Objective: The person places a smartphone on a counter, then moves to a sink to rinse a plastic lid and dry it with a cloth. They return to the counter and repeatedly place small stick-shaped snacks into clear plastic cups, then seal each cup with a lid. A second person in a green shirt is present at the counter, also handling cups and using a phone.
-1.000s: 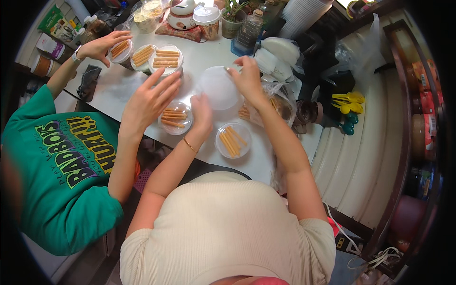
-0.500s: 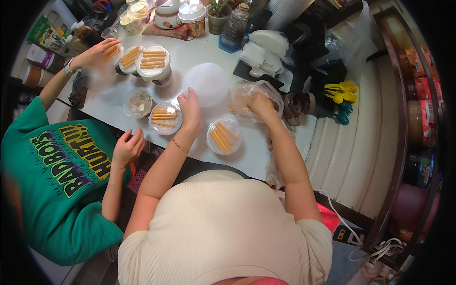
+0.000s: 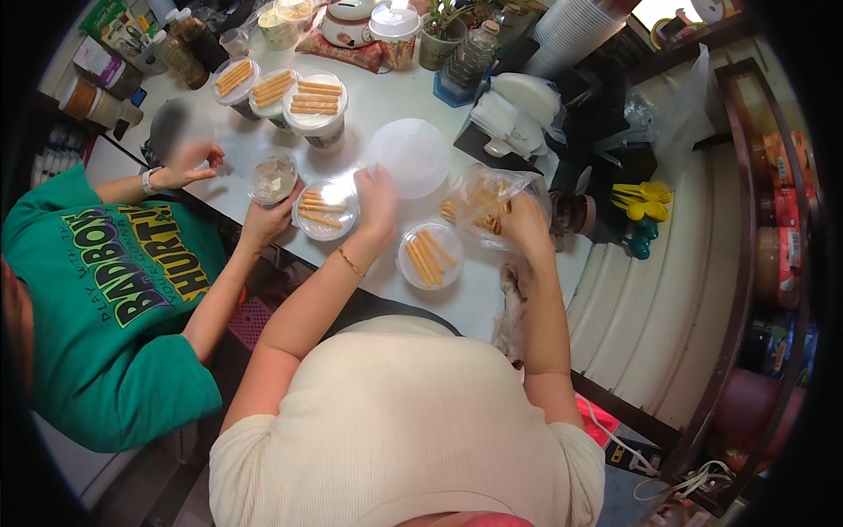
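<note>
My left hand is smeared by motion at the near-left edge of a round white disc lying on the table; its finger pose is unclear. Close by on its left is a clear-lidded cup topped with several wafer sticks. Another round clear-lidded cup bearing wafer sticks sits between my forearms. My right hand is at the mouth of a clear plastic bag of wafer sticks, its fingers curled and partly hidden by the film. I cannot make out what they grip.
On the left, a co-worker in a green shirt holds a clear tub in one hand. Lidded cups with wafer sticks stand farther back. Behind my right hand are a dark jar, stacked white lids and yellow spoons.
The co-worker's far hand has left the back cup, and the near hand has taken hold of the clear tub. My right hand has shifted within the bag's mouth. The whole view has moved slightly.
</note>
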`<state>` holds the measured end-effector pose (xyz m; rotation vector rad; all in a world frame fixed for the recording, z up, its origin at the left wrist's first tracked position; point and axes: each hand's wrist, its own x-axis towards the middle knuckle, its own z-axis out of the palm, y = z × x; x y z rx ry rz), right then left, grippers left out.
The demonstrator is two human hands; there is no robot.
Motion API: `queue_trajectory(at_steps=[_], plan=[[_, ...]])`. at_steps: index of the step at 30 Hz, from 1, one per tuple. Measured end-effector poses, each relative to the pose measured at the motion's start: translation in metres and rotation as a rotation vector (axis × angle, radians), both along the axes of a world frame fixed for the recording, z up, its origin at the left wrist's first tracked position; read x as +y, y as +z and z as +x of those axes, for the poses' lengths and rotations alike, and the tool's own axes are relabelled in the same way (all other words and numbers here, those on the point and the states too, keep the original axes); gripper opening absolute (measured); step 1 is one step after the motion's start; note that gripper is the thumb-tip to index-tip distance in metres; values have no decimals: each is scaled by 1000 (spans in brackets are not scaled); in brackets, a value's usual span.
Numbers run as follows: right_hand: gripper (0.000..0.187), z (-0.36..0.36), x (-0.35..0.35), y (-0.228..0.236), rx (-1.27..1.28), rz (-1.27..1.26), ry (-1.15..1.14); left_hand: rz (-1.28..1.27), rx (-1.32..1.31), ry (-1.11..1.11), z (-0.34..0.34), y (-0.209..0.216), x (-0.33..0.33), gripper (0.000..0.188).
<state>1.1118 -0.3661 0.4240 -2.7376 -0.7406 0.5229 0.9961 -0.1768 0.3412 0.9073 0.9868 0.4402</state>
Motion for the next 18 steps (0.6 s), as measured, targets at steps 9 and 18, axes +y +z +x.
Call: queue_trajectory(at_steps=[9, 18], plan=[[26, -47, 20, 120, 115, 415, -89, 101, 14, 32, 4, -13, -2, 33], [29, 21, 164, 35, 292, 82, 336, 161, 29, 105, 21, -17, -3, 34]])
